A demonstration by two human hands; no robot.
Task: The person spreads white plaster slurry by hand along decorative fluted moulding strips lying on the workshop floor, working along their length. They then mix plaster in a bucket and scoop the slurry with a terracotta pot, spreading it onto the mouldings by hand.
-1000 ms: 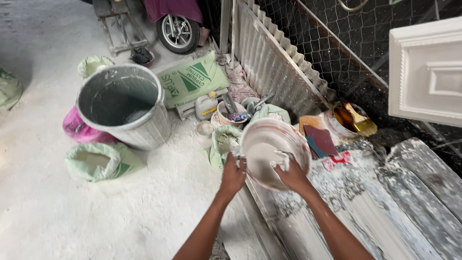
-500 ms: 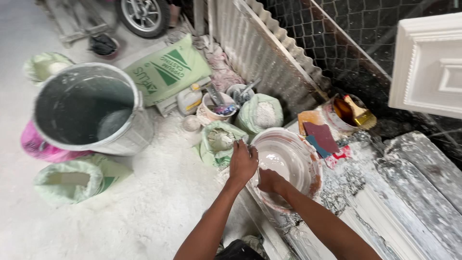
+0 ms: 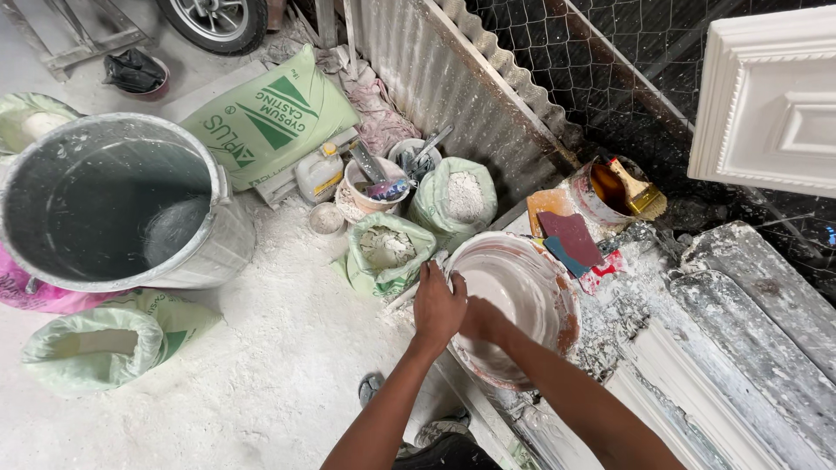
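Item: mixing bowl (image 3: 522,296), round, plaster-crusted, white inside with an orange-brown outer wall; centre of the frame, resting on the crusted edge of a workbench (image 3: 697,348). Probably flexible rubber or plastic: light when empty, the wall likely to give under pressure, the wet coating probably slippery. Best hold, by judgement: the rim, at two opposite points.

Left hand (image 3: 437,305): curled over the near-left rim, fingers closed on it.

Right hand (image 3: 483,320): inside the bowl, low against the inner wall; whether it grasps anything cannot be told.

Adjacent, just left of the bowl: open green sack of white lumps (image 3: 387,248); a second sack of powder (image 3: 461,196) above it.

Upper centre: small tub of tools (image 3: 374,187), white jug (image 3: 318,174).

Right of the bowl: red and orange scrapers (image 3: 570,235), pot with brush (image 3: 618,187).

Left of frame: large metal bucket (image 3: 113,209), printed green bag (image 3: 270,117), tied sack (image 3: 96,348) on the dusted floor (image 3: 261,374).

Upper right: white moulded panel (image 3: 766,96).
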